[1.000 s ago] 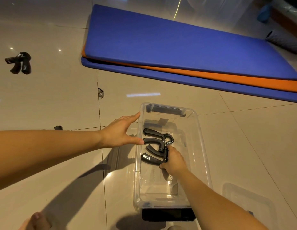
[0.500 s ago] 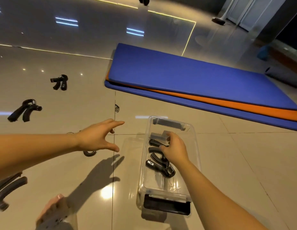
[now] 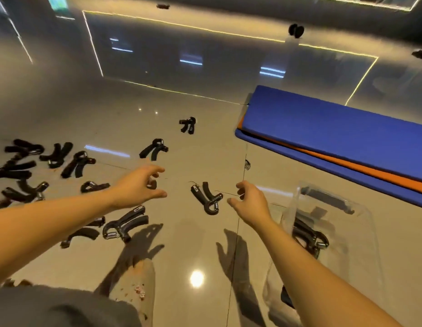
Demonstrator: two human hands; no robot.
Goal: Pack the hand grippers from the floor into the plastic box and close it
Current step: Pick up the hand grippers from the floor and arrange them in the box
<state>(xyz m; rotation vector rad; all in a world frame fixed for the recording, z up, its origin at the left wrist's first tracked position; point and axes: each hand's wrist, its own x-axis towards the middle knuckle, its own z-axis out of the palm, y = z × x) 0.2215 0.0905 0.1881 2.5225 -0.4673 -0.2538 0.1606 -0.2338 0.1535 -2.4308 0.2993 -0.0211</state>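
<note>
Mats: stacked blue and orange foam mats (image 3: 335, 128) lie on the tiles beyond your box.
Box: your clear plastic box (image 3: 368, 223) stands at right, black hand grippers (image 3: 309, 237) inside.
Hands: your left hand (image 3: 136, 185) and right hand (image 3: 250, 204) hover empty, fingers loosely spread.
Floor: one black hand gripper (image 3: 206, 197) lies between them; others (image 3: 77, 164) are scattered to your left.

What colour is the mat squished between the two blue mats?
Orange. The middle mat shows as a thin orange strip in the head view.
</note>
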